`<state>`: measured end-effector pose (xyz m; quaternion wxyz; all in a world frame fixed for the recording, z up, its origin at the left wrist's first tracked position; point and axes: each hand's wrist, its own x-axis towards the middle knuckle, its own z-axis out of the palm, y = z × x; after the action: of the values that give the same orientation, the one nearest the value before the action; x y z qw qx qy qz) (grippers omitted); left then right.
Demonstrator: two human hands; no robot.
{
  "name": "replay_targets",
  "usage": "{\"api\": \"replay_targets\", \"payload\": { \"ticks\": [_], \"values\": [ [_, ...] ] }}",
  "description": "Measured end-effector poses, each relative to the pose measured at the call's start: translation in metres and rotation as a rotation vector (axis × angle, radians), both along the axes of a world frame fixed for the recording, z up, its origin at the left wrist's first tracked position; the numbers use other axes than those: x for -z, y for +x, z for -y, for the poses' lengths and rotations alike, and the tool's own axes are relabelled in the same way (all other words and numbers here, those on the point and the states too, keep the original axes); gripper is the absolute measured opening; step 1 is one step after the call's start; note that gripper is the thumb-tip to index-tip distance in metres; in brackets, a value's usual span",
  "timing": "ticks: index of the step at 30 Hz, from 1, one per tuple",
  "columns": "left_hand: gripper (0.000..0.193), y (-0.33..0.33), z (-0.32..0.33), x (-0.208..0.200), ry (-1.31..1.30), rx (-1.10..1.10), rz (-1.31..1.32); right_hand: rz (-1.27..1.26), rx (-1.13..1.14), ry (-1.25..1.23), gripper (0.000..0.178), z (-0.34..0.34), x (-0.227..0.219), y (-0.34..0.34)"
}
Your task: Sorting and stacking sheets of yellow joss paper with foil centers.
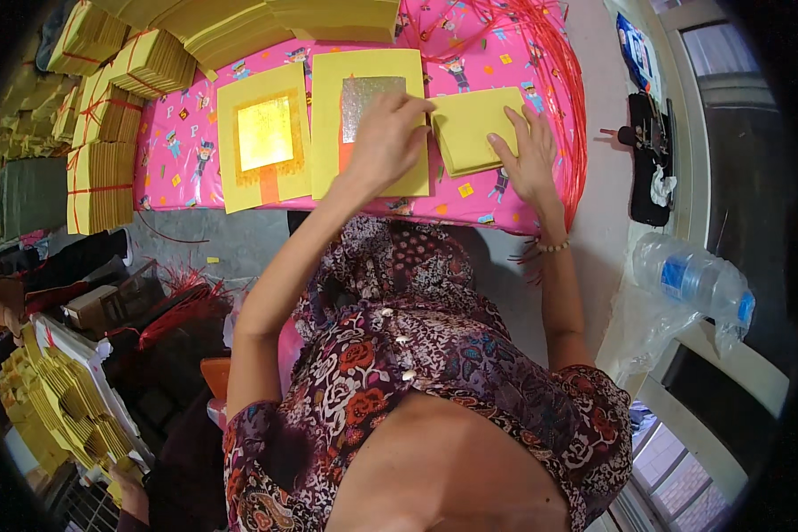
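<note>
A folded pad of yellow paper [465, 124] lies on the right of the table. My right hand [530, 155] rests on its right side, fingers spread. From the left, my left hand [386, 137] reaches across the middle pile of yellow sheets [363, 64], its loosely bent fingertips beside the folded pad's left edge; nothing shows in them. That pile carries a silver foil square [359, 97], partly covered by my left hand, above an orange-red strip. Left of it lies another yellow pile [230, 102] bearing a shiny gold square [264, 133] framed in orange.
Tied yellow paper bundles [102, 191] are stacked at the left on a pink patterned table cover [177, 177]. Red plastic strings [569, 106] hang along the right edge. A clear bottle [692, 279] lies at right. Another person's hand [129, 488] is near yellow bundles at lower left.
</note>
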<state>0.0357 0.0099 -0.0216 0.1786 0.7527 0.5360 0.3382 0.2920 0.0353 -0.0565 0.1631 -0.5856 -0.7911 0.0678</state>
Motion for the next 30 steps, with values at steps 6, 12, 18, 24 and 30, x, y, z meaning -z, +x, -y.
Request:
{"api": "replay_targets", "payload": {
  "ticks": [6, 12, 18, 24, 30],
  "values": [
    [0.018, -0.064, 0.040, -0.006, -0.106, -0.091, 0.109, -0.066, -0.061, 0.230, 0.045, -0.004, -0.034, -0.010],
    [0.025, -0.080, 0.072, -0.013, -0.199, -0.009, -0.011, -0.361, -0.493, 0.076, 0.024, 0.020, -0.076, -0.058],
    [0.033, -0.082, 0.082, -0.009, -0.202, 0.024, -0.096, -0.221, -0.648, -0.043, 0.029, 0.047, -0.053, -0.097],
    [0.033, -0.085, 0.082, -0.003, -0.168, 0.037, -0.114, -0.148, -0.661, -0.008, 0.029, 0.049, -0.045, -0.108],
    [0.030, -0.089, 0.080, -0.004, -0.204, 0.043, -0.084, -0.110, -0.665, -0.040, 0.019, 0.050, -0.040, -0.107]
  ]
}}
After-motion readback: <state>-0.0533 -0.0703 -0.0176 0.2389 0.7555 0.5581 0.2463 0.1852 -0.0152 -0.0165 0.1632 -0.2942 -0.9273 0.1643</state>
